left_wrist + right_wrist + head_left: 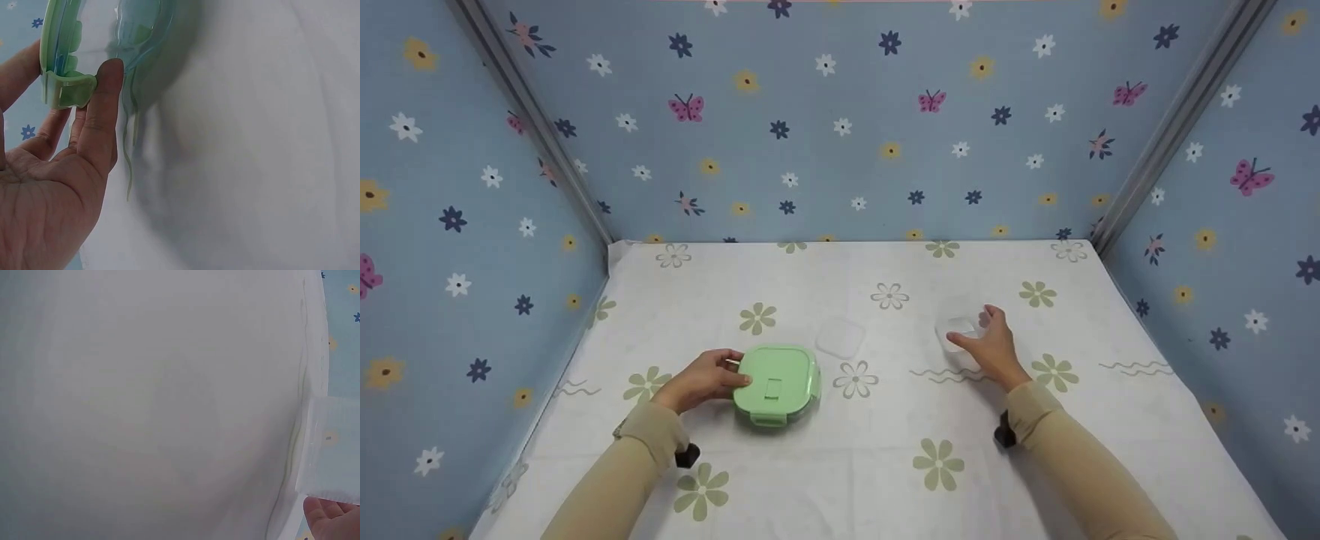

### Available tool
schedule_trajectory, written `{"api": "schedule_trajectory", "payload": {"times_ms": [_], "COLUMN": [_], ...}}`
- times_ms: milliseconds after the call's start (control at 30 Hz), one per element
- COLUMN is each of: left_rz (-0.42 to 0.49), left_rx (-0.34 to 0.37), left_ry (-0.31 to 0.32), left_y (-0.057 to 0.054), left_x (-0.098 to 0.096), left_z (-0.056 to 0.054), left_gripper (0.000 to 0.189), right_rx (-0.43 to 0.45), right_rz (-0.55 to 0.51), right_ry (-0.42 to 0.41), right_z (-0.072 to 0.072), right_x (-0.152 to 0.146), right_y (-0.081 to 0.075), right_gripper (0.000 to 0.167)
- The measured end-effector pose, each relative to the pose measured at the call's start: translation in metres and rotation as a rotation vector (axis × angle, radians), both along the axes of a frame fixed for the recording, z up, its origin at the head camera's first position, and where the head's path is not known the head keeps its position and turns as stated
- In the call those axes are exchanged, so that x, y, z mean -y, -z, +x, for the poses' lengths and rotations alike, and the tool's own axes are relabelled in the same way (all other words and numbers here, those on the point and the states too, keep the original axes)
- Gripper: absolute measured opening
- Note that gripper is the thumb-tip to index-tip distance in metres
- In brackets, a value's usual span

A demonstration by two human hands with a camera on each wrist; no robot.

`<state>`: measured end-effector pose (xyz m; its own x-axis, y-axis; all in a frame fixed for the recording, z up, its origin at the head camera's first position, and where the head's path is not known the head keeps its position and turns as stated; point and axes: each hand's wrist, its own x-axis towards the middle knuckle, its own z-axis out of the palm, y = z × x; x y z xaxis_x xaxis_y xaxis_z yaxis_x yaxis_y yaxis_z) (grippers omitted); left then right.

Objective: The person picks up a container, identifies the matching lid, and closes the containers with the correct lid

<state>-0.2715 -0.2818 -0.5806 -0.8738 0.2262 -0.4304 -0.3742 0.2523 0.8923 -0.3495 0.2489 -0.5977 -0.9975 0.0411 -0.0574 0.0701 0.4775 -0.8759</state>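
Observation:
My left hand [706, 381] grips a food container [777, 384] by its left side, with the thumb on the green lid. This container has clear walls and clip flaps; in the left wrist view a green clip [70, 90] shows beside the fingers. Farther right, my right hand [994, 349] holds a small clear plastic box [949, 330], thumb at the near side and fingers at the far side. The right wrist view shows the clear box [332, 450] at the right edge, fingertips right at its lower edge.
A flat, clear square lid [840, 337] lies on the white flowered tablecloth [877, 435] between the two hands. Blue patterned panels [840, 112] stand at the back and both sides, with grey metal posts [536, 124] in the corners.

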Motion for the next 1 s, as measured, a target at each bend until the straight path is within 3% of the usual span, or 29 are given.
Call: {"api": "schedule_trajectory", "payload": {"times_ms": [400, 1000], "left_rz": [-0.026, -0.093], "left_rx": [-0.018, -0.041], "left_ry": [0.02, 0.057], "left_y": [0.0, -0.006], "left_x": [0.001, 0.001], "left_z": [-0.001, -0.001], "left_gripper": [0.062, 0.063], "right_rx": [-0.004, -0.092], "right_rz": [0.032, 0.04], "right_ry": [-0.019, -0.088], "right_z": [0.007, 0.024], "right_x": [0.002, 0.012], "right_y": [-0.008, -0.017], "right_gripper": [0.108, 0.104]}}
